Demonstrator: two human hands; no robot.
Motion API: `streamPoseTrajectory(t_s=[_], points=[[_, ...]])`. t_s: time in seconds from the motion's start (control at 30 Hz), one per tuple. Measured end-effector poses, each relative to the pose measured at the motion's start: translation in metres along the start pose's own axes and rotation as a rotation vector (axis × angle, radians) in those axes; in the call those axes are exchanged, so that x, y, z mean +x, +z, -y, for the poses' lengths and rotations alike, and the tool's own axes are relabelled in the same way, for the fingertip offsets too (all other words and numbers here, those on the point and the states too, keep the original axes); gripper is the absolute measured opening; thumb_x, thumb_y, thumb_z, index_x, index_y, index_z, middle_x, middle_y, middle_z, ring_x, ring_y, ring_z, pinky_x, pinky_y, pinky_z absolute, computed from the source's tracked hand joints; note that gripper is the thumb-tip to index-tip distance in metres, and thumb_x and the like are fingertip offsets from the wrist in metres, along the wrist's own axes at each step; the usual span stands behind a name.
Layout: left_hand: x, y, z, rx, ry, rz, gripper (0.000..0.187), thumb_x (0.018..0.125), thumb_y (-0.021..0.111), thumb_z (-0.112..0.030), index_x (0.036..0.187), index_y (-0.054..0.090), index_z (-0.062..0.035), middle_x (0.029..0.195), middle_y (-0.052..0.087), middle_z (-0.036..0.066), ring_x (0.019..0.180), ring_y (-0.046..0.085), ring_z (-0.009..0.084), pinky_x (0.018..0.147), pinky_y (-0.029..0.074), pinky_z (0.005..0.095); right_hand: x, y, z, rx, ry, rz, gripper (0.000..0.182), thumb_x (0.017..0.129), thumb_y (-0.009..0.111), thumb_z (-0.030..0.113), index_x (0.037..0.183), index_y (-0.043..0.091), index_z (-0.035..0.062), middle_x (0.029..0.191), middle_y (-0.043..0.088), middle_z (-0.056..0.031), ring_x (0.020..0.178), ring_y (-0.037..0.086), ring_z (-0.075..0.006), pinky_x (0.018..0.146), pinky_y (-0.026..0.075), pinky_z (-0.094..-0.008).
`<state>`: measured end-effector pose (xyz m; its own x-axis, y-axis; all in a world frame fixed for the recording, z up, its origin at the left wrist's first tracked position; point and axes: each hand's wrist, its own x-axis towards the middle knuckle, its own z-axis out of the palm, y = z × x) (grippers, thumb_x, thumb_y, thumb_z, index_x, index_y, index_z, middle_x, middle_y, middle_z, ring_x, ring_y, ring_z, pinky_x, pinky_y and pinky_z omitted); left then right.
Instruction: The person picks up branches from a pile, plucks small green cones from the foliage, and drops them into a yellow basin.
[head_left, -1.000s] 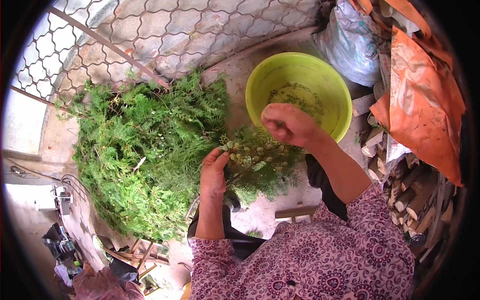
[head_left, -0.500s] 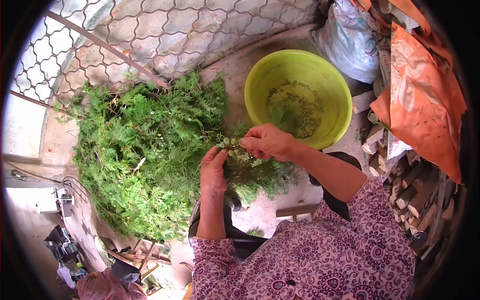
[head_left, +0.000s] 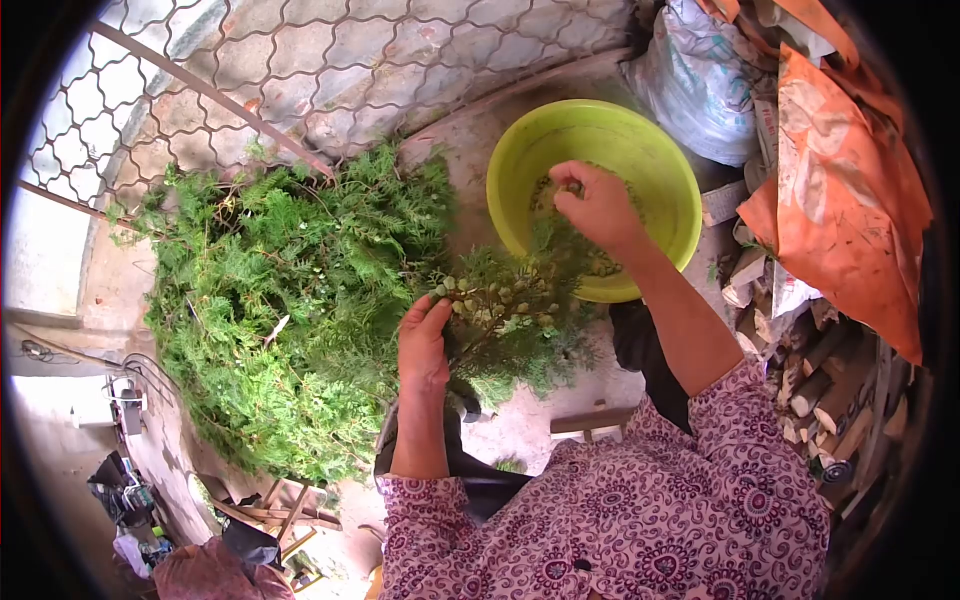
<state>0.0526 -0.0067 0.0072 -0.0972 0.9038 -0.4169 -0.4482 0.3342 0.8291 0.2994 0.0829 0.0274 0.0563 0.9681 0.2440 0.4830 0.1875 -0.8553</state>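
Note:
My left hand (head_left: pixel 424 335) pinches the end of a leafy evergreen branch (head_left: pixel 505 305) with clusters of small round green cones along it. The branch stretches rightward from my fingers, its leafy tip reaching the near rim of the yellow-green basin (head_left: pixel 508 140). Over that basin hangs my right hand (head_left: pixel 603 212), fingers curled with the thumb close to them; whatever is in them, if anything, is too small to name. Many small round cones lie on the basin's bottom, partly covered by my right hand.
A large heap of cut evergreen branches (head_left: pixel 270 330) spreads at the left, against a wire mesh fence (head_left: pixel 330 80). A white sack (head_left: pixel 695 90) stands behind the basin. Stacked firewood (head_left: pixel 835 390) and an orange tarp (head_left: pixel 840 220) line the right side.
My right hand has left the cones on the branch and moved up and right over the basin. The left hand still holds the branch in nearly the same place.

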Motion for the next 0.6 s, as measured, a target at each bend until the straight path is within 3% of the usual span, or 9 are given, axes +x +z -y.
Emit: streamPoseTrajectory(t_s=[0.03,0.1,0.13,0.2,0.3,0.4,0.6], points=[[0.001,0.000,0.001,0.000,0.000,0.001,0.012,0.081,0.052,-0.002,0.091,0.059,-0.0023,0.085,0.063,0.005,0.072,0.059,0.0121,0.065,0.049,0.0246,-0.001,0.002,-0.006,-0.001,0.000,0.000,0.014,0.071,0.060,0.012,0.082,0.058,0.0041,0.076,0.059,-0.0078,0.063,0.056,-0.0202,0.055,0.046,-0.0319],[0.004,0.001,0.004,0.025,0.012,0.040,0.013,0.081,0.053,-0.002,0.092,0.058,-0.0024,0.085,0.062,0.005,0.072,0.059,0.0115,0.065,0.048,0.0243,-0.002,0.005,-0.010,-0.473,-0.501,-0.225,0.018,0.067,0.060,0.010,0.083,0.057,0.0025,0.083,0.058,-0.0113,0.078,0.055,-0.0296,0.071,0.044,-0.0391],[0.005,0.002,0.005,0.024,0.014,0.042,0.013,0.081,0.053,-0.002,0.092,0.058,-0.0024,0.085,0.062,0.005,0.072,0.059,0.0115,0.065,0.048,0.0243,-0.005,0.006,-0.011,-0.473,-0.502,-0.227,0.018,0.067,0.060,0.010,0.083,0.057,0.0025,0.083,0.058,-0.0113,0.078,0.055,-0.0296,0.071,0.044,-0.0391],[0.007,0.004,0.007,0.020,0.010,0.073,0.012,0.081,0.054,-0.005,0.092,0.057,-0.0010,0.085,0.063,0.005,0.071,0.059,0.0110,0.065,0.047,0.0227,-0.016,0.012,0.009,-0.115,-0.331,0.232,0.025,0.067,0.063,0.011,0.090,0.056,0.0037,0.085,0.056,-0.0107,0.077,0.055,-0.0277,0.067,0.044,-0.0344],[0.007,0.013,0.006,0.057,-0.007,0.088,0.014,0.082,0.052,-0.006,0.094,0.058,-0.0005,0.085,0.063,0.005,0.071,0.058,0.0096,0.065,0.046,0.0220,-0.035,0.025,0.036,-0.013,-0.500,0.320,0.023,0.067,0.064,0.011,0.088,0.056,0.0050,0.085,0.054,-0.0106,0.080,0.054,-0.0283,0.067,0.044,-0.0350],[0.007,0.016,0.006,0.075,-0.038,0.107,0.014,0.082,0.051,-0.004,0.095,0.057,-0.0016,0.084,0.062,0.004,0.072,0.058,0.0106,0.066,0.047,0.0239,-0.043,0.035,0.039,-0.088,-0.500,0.405,0.022,0.067,0.064,0.011,0.086,0.056,0.0059,0.081,0.053,-0.0103,0.079,0.054,-0.0286,0.067,0.044,-0.0354],[0.008,0.012,0.009,0.129,-0.049,0.185,0.015,0.082,0.052,-0.005,0.094,0.059,-0.0006,0.083,0.063,0.004,0.068,0.057,0.0075,0.063,0.045,0.0206,-0.049,0.036,0.039,-0.052,-0.324,0.476,0.020,0.066,0.066,0.012,0.082,0.056,0.0062,0.079,0.053,-0.0100,0.077,0.054,-0.0280,0.065,0.043,-0.0359]])
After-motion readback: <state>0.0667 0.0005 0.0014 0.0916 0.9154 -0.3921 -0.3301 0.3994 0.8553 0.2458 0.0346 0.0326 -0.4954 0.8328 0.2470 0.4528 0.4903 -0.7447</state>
